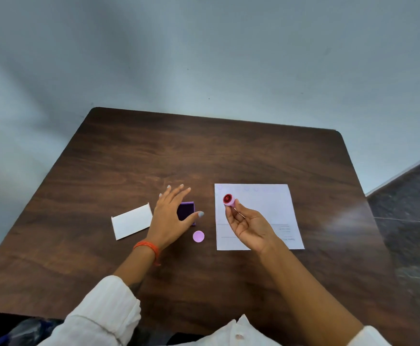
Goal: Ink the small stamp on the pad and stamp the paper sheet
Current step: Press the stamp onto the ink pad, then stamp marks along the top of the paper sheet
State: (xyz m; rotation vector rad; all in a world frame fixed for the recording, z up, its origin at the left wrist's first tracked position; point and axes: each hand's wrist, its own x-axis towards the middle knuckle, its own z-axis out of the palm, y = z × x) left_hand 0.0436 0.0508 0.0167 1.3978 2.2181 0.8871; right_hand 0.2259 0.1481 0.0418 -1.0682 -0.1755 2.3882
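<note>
While the left hand [169,216] rests spread open over the purple ink pad [187,212], the right hand [247,224] pinches the small stamp [228,199]. Its red face tilts up toward the camera above the paper sheet [266,208], whose print is unreadable.

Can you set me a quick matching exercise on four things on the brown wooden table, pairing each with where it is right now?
Things:
1. small pink stamp with red face
2. purple square ink pad
3. round pink cap
4. folded white card

Places:
A. partly under the left hand
B. pinched in the right hand, over the white paper sheet
C. left of the left hand
D. bare table, just nearer than the pad

Pairs: 1-B, 2-A, 3-D, 4-C
</note>
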